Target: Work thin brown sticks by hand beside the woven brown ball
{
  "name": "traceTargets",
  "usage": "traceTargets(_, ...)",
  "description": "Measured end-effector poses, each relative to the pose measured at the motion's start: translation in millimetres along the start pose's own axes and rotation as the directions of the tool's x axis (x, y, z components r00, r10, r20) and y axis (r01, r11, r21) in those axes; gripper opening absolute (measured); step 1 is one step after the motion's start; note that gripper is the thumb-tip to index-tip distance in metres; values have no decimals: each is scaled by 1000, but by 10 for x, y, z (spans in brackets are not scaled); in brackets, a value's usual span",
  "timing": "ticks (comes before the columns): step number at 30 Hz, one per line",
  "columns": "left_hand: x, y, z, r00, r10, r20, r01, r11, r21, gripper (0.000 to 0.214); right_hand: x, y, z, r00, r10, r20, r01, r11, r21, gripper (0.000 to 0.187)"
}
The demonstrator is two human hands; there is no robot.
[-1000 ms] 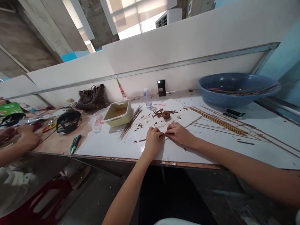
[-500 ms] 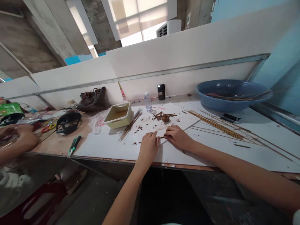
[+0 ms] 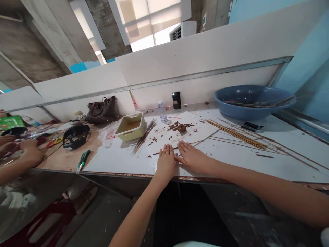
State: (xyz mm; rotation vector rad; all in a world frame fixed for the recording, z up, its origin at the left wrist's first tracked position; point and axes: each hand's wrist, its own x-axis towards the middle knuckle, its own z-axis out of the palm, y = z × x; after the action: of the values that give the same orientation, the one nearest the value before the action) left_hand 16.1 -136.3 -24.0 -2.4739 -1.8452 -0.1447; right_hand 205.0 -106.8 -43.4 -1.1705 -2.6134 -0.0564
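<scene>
Both my hands lie flat, palms down, on the white board [image 3: 115, 157] near the table's front edge. The fingers of my left hand [image 3: 166, 164] are stretched forward over a thin brown stick [image 3: 156, 154], whose left end shows beyond them. My right hand [image 3: 192, 157] rests beside it with fingers extended, its thumb reaching the left hand. A thin stick [image 3: 197, 142] also shows past the right fingers; whether it is the same one is hidden. Just beyond the hands sits a brown dough-like lump [image 3: 182, 128] among dark brown scraps [image 3: 172, 127].
A pale yellow tub [image 3: 130, 134] of brownish contents stands left beside a bundle of thin sticks [image 3: 145, 136]. Brown sticks [image 3: 238, 136] lie right, before a blue basin [image 3: 253, 111]. A bottle [image 3: 161, 111] and phone [image 3: 176, 100] stand behind. A co-worker's hands [image 3: 29, 151] are far left.
My fingers were curled at the stick, the right ones pinching; now both hands are flattened and stretched out over it. The right hand has come closer to the left.
</scene>
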Motion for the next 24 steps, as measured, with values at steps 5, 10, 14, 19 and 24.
traceTargets(5,176,-55,-130,997,-21,80,23,999,-28,62,178,127,-49,1000,0,14,-1,998,68,71)
traceTargets(10,-11,-19,-57,999,10,31,-10,1000,-10,60,-24,84,-33,997,-72,-17,73,997,38,72)
traceTargets(14,-149,45,13,1000,12,-3,-12,1000,1,60,-143,34,14,997,-71,-40,72,997,29,71)
traceTargets(19,56,63,-96,997,-62,52,64,998,-27,63,90,110,4,999,-42,9,42,999,35,68)
traceTargets(24,150,38,-152,995,-73,64,76,996,-48,63,188,176,-26,998,-49,29,48,998,34,70)
